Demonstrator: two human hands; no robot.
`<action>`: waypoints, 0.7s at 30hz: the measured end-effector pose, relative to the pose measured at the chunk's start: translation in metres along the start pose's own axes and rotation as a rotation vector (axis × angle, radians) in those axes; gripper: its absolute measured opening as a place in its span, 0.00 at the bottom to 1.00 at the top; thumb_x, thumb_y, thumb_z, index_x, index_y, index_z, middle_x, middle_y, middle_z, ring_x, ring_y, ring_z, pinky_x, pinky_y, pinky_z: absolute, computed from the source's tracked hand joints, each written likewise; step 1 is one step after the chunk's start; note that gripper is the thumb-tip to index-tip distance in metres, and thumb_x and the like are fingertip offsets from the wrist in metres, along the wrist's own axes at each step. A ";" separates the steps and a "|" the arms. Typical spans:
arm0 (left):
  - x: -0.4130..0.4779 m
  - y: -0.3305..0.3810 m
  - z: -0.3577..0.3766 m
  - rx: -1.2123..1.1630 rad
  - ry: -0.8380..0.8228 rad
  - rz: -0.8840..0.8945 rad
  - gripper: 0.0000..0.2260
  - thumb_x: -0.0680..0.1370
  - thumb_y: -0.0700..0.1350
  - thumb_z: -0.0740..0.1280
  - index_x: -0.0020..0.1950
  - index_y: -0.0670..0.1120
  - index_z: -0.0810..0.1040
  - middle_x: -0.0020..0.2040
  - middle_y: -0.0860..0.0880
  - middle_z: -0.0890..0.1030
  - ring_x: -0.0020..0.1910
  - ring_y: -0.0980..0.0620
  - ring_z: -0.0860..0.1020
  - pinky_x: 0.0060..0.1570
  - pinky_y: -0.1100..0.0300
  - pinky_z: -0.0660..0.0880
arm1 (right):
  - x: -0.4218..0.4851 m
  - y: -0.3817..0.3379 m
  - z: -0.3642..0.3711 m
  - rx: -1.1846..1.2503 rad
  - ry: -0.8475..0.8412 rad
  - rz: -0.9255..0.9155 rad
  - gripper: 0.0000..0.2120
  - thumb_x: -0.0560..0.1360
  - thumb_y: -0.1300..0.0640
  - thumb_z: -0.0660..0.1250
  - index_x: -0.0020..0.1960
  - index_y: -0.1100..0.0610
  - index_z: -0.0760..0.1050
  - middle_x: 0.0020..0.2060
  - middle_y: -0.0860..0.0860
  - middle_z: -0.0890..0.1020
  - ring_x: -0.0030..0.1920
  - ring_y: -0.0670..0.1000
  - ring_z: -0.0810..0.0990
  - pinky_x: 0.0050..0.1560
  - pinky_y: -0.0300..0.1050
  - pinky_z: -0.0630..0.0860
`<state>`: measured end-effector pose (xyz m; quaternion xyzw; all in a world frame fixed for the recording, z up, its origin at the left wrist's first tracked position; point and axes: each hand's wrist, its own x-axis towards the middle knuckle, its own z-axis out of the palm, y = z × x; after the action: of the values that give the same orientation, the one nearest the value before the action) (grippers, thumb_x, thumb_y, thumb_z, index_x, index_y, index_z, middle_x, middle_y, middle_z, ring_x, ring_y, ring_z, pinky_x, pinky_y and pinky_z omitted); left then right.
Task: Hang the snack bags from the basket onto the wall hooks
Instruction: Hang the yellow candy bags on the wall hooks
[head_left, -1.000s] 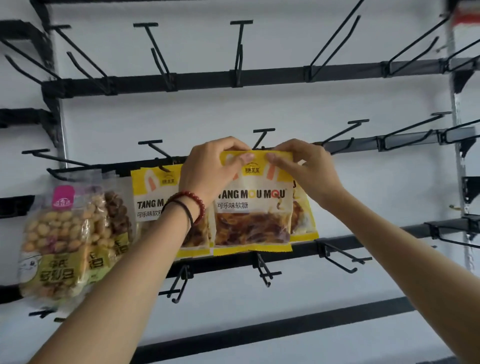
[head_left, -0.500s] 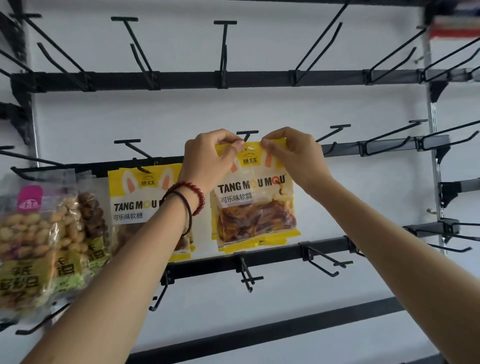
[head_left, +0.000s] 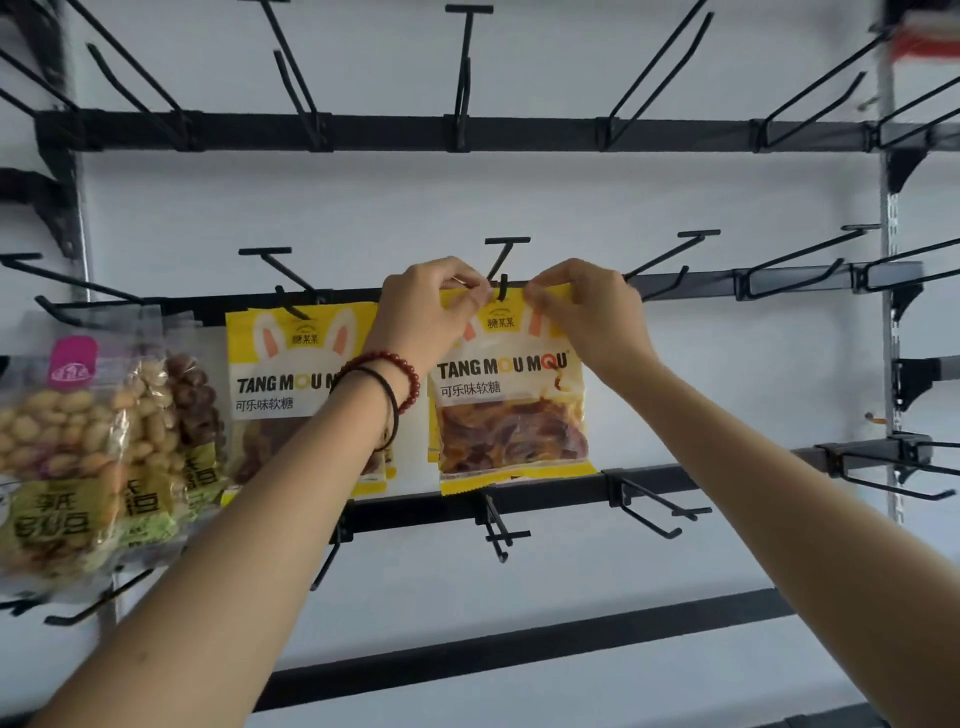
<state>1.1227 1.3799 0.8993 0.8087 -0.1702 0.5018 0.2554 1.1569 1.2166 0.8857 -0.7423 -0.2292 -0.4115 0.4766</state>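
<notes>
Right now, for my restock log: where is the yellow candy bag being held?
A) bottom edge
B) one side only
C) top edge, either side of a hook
C: the left hand and right hand pinch the top edge of the yellow bag, the hook between them.

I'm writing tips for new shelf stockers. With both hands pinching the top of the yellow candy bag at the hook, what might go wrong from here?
The hook tip sits at the top edge of the yellow bag, but the hang hole is hidden; if missed, the bag may drop once the left hand and right hand let go.
The left forearm crosses the neighbouring bag and might knock it when pulled back.
</notes>
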 end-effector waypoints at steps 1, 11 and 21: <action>-0.001 -0.001 0.000 0.034 0.007 0.023 0.06 0.76 0.50 0.68 0.50 0.51 0.79 0.39 0.59 0.79 0.36 0.60 0.79 0.34 0.78 0.68 | 0.000 0.004 0.001 -0.030 0.013 -0.020 0.04 0.74 0.48 0.67 0.47 0.46 0.77 0.41 0.48 0.82 0.41 0.48 0.80 0.36 0.43 0.77; -0.008 -0.020 0.003 0.555 0.104 0.235 0.14 0.74 0.53 0.69 0.59 0.55 0.78 0.56 0.51 0.76 0.55 0.49 0.71 0.48 0.57 0.62 | -0.013 0.021 0.009 -0.547 0.171 -0.368 0.19 0.72 0.49 0.70 0.61 0.50 0.72 0.59 0.52 0.73 0.58 0.56 0.69 0.56 0.49 0.65; -0.044 -0.018 -0.011 0.532 0.032 0.258 0.07 0.76 0.55 0.63 0.49 0.53 0.75 0.45 0.55 0.78 0.48 0.51 0.75 0.47 0.54 0.69 | -0.048 0.039 -0.004 -0.580 -0.047 -0.411 0.16 0.77 0.41 0.60 0.60 0.48 0.74 0.46 0.45 0.81 0.49 0.52 0.76 0.49 0.48 0.67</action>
<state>1.1045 1.4018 0.8595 0.8109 -0.1301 0.5698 -0.0289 1.1573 1.1988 0.8267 -0.7943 -0.2583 -0.5297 0.1479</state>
